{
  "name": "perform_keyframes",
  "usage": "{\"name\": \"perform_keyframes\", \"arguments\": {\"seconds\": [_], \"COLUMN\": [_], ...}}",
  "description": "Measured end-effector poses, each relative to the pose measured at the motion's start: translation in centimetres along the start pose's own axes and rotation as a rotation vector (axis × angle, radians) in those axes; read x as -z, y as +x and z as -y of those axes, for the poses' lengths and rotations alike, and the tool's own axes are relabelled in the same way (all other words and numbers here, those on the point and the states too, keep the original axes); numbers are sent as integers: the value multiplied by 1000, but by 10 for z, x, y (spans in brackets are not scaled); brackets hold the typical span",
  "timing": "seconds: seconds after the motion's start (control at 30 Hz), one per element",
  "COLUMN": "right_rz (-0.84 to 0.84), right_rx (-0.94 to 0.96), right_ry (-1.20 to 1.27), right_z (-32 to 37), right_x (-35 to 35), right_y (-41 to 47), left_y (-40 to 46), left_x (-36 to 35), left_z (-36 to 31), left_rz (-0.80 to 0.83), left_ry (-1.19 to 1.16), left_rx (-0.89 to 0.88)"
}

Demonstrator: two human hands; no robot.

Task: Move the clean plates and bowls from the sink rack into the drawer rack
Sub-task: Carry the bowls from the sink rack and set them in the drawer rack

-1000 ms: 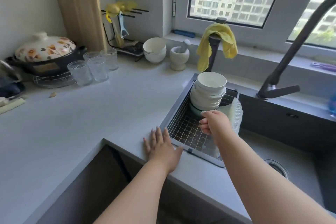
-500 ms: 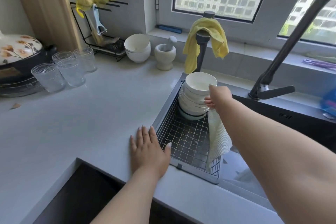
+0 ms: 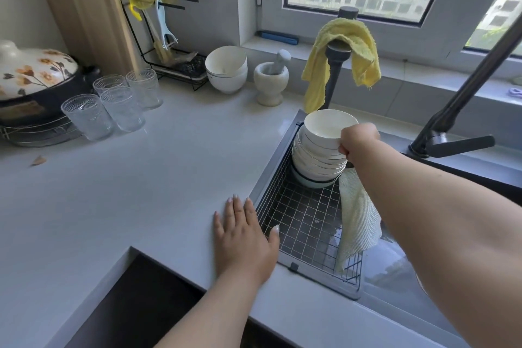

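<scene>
A stack of several white bowls stands at the far end of the black wire sink rack. My right hand grips the right rim of the top bowl, which sits slightly tilted on the stack. My left hand rests flat on the grey counter beside the rack's left edge, with the thumb over the rack's rim. The drawer rack is not in view; only a dark opening shows below the counter.
A pale cloth hangs over the rack's right side. A black tap and a post with a yellow cloth rise behind the sink. Glasses, a flowered pot, white bowls and a mortar stand on the counter.
My right hand rose from the base of the bowl stack to the top bowl's rim and took hold of it. The view moved closer to the sink. My left hand stayed put.
</scene>
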State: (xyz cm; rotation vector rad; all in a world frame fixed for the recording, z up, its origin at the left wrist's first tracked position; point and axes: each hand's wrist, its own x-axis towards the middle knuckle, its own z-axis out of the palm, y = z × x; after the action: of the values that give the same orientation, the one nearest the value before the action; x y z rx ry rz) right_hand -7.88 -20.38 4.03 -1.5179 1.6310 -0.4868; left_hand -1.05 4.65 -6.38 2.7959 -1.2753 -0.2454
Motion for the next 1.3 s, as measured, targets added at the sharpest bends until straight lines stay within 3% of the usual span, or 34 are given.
{"name": "perform_keyframes", "arguments": {"seconds": [0.03, 0.07, 0.3, 0.47, 0.77, 0.97, 1.13, 1.3], "right_rz": [0, -29, -176, -1, 65, 292, 431, 575], "right_rx": [-68, -6, -35, -242, -322, -208, -73, 40], "right_ry": [141, 186, 303, 630, 752, 735, 554, 417], "right_z": [7, 9, 20, 11, -29, -43, -36, -31], "right_x": [4, 5, 16, 24, 17, 4, -11, -37], "right_y": [0, -1, -18, -41, -82, -119, -160, -212], "left_y": [0, 0, 0, 1, 2, -8, -35, -73], "left_x": [0, 0, 2, 0, 3, 16, 24, 51], "left_z": [0, 0, 0, 1, 7, 26, 41, 65], "left_rz": [1, 1, 7, 1, 32, 70, 78, -28], "left_ry": [-1, -2, -18, -18, -122, -639, -1260, -1702], "left_rx": [1, 2, -3, -1, -14, 8, 154, 386]}}
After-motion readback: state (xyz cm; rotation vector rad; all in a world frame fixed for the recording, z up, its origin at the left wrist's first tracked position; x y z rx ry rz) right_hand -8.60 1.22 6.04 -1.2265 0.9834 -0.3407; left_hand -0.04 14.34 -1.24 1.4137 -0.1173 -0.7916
